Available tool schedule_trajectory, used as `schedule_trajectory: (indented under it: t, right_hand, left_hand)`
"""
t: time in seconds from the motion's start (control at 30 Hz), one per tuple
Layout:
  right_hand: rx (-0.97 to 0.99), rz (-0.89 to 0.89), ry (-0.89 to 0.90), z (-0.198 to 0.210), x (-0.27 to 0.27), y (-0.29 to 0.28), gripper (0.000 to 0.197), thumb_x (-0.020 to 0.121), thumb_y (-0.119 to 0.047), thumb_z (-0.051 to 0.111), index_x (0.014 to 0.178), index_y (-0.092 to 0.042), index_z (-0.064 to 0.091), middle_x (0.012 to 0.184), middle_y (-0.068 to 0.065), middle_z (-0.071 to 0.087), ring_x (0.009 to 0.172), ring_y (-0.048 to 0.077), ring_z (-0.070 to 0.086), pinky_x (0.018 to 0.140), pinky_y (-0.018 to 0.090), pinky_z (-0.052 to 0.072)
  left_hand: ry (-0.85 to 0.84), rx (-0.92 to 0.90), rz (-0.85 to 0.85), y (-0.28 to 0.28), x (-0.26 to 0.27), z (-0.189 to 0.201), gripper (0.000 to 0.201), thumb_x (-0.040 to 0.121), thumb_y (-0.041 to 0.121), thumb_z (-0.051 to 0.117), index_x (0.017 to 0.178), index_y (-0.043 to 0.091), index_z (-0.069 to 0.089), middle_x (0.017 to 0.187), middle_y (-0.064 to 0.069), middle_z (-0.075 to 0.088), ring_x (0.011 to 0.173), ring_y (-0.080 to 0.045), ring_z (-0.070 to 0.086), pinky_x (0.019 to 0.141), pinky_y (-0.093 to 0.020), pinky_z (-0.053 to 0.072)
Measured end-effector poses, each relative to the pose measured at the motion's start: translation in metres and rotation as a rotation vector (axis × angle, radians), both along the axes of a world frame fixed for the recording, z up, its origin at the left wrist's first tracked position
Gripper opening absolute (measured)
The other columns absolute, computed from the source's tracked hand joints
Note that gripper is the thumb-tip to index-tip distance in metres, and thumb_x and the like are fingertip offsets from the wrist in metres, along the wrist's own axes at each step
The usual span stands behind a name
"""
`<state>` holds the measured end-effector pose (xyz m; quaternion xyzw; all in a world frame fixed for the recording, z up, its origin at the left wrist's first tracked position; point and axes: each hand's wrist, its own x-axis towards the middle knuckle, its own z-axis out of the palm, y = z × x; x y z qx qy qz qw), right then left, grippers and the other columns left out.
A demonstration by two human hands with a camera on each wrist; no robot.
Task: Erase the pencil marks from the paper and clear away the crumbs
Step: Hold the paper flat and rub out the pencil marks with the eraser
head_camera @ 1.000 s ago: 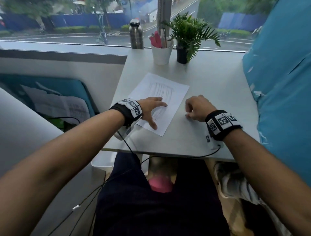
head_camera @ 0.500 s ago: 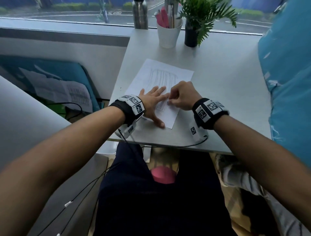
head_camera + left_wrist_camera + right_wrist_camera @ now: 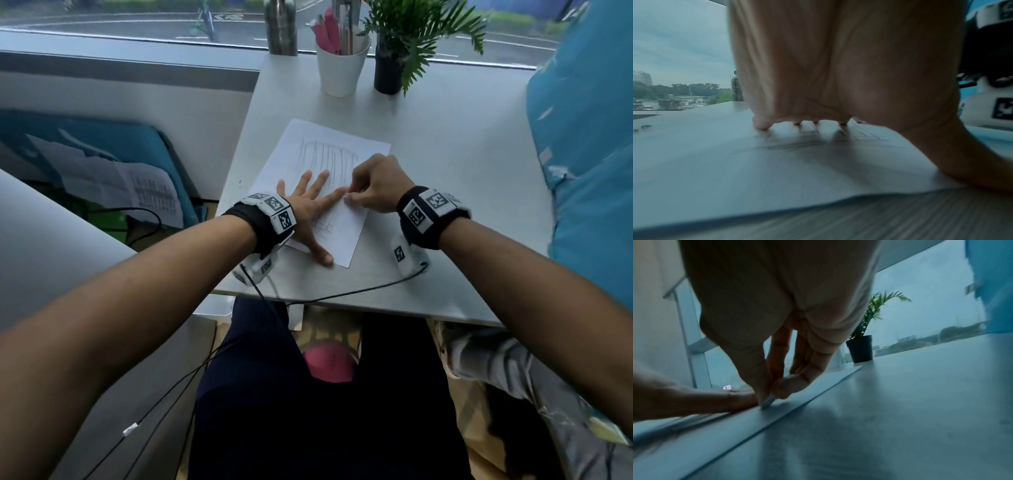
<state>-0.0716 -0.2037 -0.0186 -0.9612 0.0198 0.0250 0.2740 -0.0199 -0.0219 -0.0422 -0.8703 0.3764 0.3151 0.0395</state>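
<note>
A white sheet of paper [image 3: 337, 219] with grey pencil lines [image 3: 329, 156] lies at an angle on the white table [image 3: 445, 171]. My left hand [image 3: 310, 202] lies flat on the paper's near left part, fingers spread and straight. My right hand [image 3: 373, 186] sits on the paper beside the left index finger, its thumb and fingers pinching a small pale eraser [image 3: 767, 401] whose tip touches the paper [image 3: 715, 431]. In the left wrist view the palm [image 3: 838, 65] presses down over the pencil lines [image 3: 793, 144].
At the table's far edge stand a white cup of pens [image 3: 342, 65], a metal bottle [image 3: 281, 27] and a potted plant [image 3: 407, 41]. A blue fabric surface [image 3: 582, 137] stands along the right. Papers on a blue chair [image 3: 113, 178] sit left of the table. Cables [image 3: 342, 294] trail over the near edge.
My right hand has moved left from the bare table onto the paper, up against the left index finger. The left hand has stayed flat on the sheet. The head view has tilted downward.
</note>
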Motion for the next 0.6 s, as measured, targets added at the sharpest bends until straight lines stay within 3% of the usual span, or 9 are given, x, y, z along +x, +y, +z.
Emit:
schedule_trajectory:
  t: [0.07, 0.17, 0.3, 0.43, 0.6]
  right_hand:
    - [0.033, 0.084, 0.036, -0.001, -0.008, 0.011, 0.005, 0.07, -0.013, 0.077, 0.067, -0.012, 0.072, 0.064, 0.003, 0.068, 0.055, 0.01, 0.057, 0.052, 0.015, 0.042]
    - [0.061, 0.267, 0.12, -0.006, -0.025, 0.029, 0.019, 0.07, -0.014, 0.078, 0.062, -0.027, 0.066, 0.063, -0.004, 0.066, 0.053, 0.004, 0.057, 0.052, 0.015, 0.044]
    - [0.032, -0.015, 0.014, -0.002, 0.001, 0.003, 0.012, 0.07, -0.016, 0.076, 0.064, -0.008, 0.07, 0.057, 0.001, 0.063, 0.05, 0.006, 0.051, 0.055, 0.019, 0.04]
    - [0.06, 0.286, 0.142, -0.004, -0.027, 0.036, 0.018, 0.069, -0.011, 0.074, 0.057, -0.019, 0.064, 0.06, -0.001, 0.064, 0.05, 0.005, 0.054, 0.05, 0.016, 0.042]
    - [0.026, 0.046, 0.039, 0.0, -0.002, 0.006, 0.009, 0.069, -0.015, 0.074, 0.065, -0.009, 0.07, 0.059, 0.003, 0.065, 0.052, 0.01, 0.054, 0.055, 0.024, 0.046]
  left_hand:
    - [0.01, 0.002, 0.003, 0.0, 0.001, -0.001, 0.152, 0.042, 0.081, 0.079, 0.149, 0.046, -0.022, 0.154, 0.005, -0.041, 0.141, -0.026, -0.039, 0.111, -0.067, -0.017]
    - [0.016, 0.004, 0.004, -0.001, -0.001, -0.001, 0.153, 0.041, 0.081, 0.08, 0.15, 0.046, -0.022, 0.153, 0.005, -0.043, 0.139, -0.026, -0.041, 0.11, -0.067, -0.018]
    - [0.017, 0.004, 0.004, 0.0, -0.002, 0.001, 0.151, 0.043, 0.08, 0.08, 0.148, 0.046, -0.023, 0.154, 0.005, -0.041, 0.141, -0.025, -0.039, 0.111, -0.067, -0.017]
    - [0.019, 0.018, 0.004, -0.002, -0.002, -0.001, 0.152, 0.04, 0.083, 0.078, 0.148, 0.046, -0.023, 0.152, 0.005, -0.045, 0.139, -0.025, -0.042, 0.111, -0.067, -0.016]
    - [0.014, 0.006, 0.003, 0.001, -0.001, 0.0, 0.151, 0.043, 0.081, 0.079, 0.147, 0.047, -0.024, 0.154, 0.006, -0.042, 0.14, -0.025, -0.04, 0.111, -0.067, -0.016]
